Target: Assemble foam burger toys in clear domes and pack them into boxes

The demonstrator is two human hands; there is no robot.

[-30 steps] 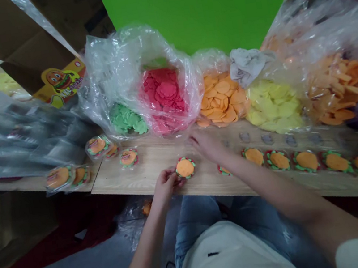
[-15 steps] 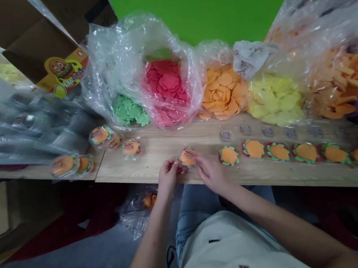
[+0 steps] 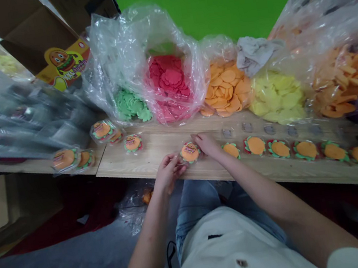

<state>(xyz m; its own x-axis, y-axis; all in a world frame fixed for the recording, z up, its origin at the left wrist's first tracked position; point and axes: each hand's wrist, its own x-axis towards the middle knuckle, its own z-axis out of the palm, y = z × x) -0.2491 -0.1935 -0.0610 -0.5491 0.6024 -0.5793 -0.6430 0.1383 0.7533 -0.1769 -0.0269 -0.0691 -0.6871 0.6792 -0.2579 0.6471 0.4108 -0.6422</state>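
Toy burger, 1 [image 3: 189, 152]: printed orange top, clear case, at the wooden table [image 3: 155, 156], between the hands. Left hand [image 3: 168, 172]: thumb and fingers pinching its left edge. Right hand [image 3: 207, 145]: fingers bent, at its upper right edge; cannot tell whether gripping. Burger row [image 3: 279, 149], 6 pieces: to the right. Behind: bagged red pieces [image 3: 171, 83], orange pieces [image 3: 226, 88], yellow pieces [image 3: 276, 96]. Cased burger, 1 [image 3: 133, 143]: apart, to the left.
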